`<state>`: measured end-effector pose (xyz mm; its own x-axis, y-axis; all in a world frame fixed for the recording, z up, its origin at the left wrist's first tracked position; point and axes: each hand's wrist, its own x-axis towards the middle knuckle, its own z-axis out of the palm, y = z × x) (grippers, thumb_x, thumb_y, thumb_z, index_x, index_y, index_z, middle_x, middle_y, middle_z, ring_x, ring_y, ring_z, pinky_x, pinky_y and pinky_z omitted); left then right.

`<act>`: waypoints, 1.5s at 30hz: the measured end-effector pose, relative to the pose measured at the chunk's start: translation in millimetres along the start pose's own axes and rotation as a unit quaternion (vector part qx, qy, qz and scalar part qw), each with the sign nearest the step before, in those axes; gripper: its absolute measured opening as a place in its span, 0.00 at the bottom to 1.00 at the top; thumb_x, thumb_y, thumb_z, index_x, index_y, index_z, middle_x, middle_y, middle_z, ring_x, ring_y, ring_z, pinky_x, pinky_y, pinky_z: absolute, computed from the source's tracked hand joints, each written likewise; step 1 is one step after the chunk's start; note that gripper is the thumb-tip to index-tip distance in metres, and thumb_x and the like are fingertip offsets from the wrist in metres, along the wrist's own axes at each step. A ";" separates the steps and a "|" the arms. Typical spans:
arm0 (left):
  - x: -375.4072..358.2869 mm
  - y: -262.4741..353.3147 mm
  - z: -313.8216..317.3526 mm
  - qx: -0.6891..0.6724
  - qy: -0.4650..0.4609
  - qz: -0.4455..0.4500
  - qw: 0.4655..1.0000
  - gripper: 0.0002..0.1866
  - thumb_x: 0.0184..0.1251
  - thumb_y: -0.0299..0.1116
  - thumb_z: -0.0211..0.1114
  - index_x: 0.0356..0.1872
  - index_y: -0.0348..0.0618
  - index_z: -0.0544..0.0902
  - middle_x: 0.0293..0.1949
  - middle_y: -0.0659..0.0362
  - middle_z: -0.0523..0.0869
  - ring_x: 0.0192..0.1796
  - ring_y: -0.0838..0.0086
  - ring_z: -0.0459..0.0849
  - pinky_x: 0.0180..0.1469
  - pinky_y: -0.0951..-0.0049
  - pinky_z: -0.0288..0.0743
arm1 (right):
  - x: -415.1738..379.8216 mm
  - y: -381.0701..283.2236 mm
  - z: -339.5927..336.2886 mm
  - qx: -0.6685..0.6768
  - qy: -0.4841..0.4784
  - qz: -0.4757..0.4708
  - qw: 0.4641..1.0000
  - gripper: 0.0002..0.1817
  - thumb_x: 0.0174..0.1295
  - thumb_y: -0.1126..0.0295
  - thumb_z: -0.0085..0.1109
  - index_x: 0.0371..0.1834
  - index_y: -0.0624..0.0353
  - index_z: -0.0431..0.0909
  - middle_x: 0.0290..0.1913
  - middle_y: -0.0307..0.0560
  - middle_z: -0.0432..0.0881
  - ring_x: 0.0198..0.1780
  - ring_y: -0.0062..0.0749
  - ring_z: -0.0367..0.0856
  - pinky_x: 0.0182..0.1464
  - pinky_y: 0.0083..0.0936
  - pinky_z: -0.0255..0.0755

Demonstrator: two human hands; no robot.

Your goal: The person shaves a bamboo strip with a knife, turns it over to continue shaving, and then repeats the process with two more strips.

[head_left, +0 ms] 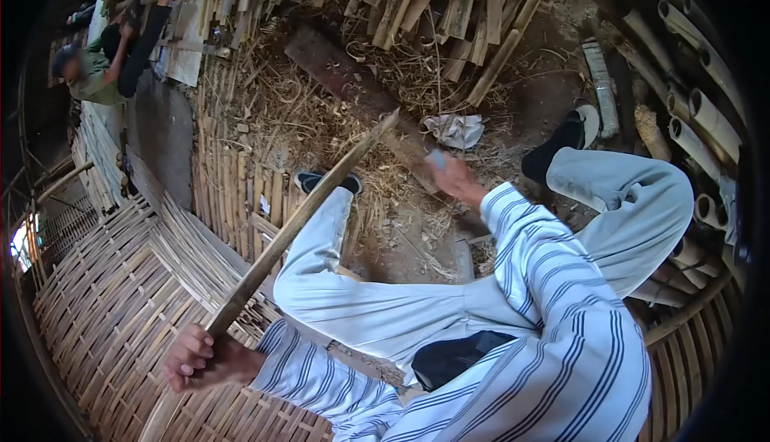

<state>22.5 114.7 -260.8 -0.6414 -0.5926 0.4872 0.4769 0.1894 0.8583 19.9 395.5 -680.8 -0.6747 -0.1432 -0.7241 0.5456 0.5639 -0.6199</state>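
My left hand point(210, 358) is closed around a long split bamboo slat point(297, 225). The slat runs diagonally from the lower left, past my bent leg, to a tip above the ground near the middle. My right hand point(455, 177) is closed, with a small bluish-grey thing point(435, 159) at its fingers, too blurred to name. Beyond the right hand lies a crumpled whitish wrapper point(454, 131). A dark wooden plank point(337, 65) lies on the ground among the shavings, extending down toward that hand.
Split bamboo pieces point(465, 9) are piled at the top. Bamboo poles point(714, 121) are stacked at the right. Thin shavings point(273, 129) cover the ground. A woven bamboo panel point(104, 314) fills the lower left. Another person point(100, 69) sits at the upper left.
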 end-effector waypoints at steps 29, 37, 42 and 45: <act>4.4 4.5 31.7 -0.141 -0.139 -0.126 0.972 0.16 0.71 0.41 0.55 0.24 0.45 0.72 0.17 0.58 0.73 0.22 0.68 0.73 0.33 0.64 0.73 | -205.4 -120.9 -91.3 0.124 0.040 -0.112 0.985 0.30 0.70 0.42 0.44 0.26 0.60 0.74 0.16 0.39 0.71 0.18 0.29 0.75 0.22 0.31 0.67; -23.2 19.4 80.1 -0.141 -0.095 -0.120 0.978 0.11 0.67 0.32 0.58 0.24 0.39 0.74 0.18 0.60 0.71 0.19 0.73 0.70 0.26 0.68 0.70 | -265.6 -168.9 -64.7 0.085 0.029 -0.314 0.945 0.35 0.72 0.40 0.37 0.29 0.64 0.76 0.20 0.58 0.78 0.26 0.46 0.81 0.31 0.46 0.71; -23.5 15.4 76.3 -0.174 -0.090 -0.109 0.975 0.10 0.66 0.29 0.59 0.25 0.37 0.74 0.19 0.59 0.73 0.19 0.73 0.72 0.23 0.68 0.70 | -219.5 -145.0 -38.4 0.058 0.071 -0.253 0.963 0.34 0.71 0.41 0.39 0.32 0.65 0.79 0.23 0.59 0.80 0.29 0.53 0.82 0.35 0.46 0.73; -21.2 12.7 65.2 -0.200 -0.098 -0.116 0.968 0.10 0.66 0.28 0.60 0.26 0.37 0.74 0.18 0.60 0.73 0.19 0.73 0.72 0.22 0.69 0.70 | -150.2 -88.7 -33.3 0.026 0.063 -0.135 0.988 0.35 0.70 0.41 0.39 0.30 0.66 0.80 0.26 0.62 0.81 0.31 0.54 0.82 0.38 0.47 0.72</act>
<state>3.0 180.7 -249.7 -0.8421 -0.4154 0.3440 0.4758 -0.2717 0.8366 56.3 394.1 -506.9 -0.8545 -0.1785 -0.4878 0.3586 0.4766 -0.8027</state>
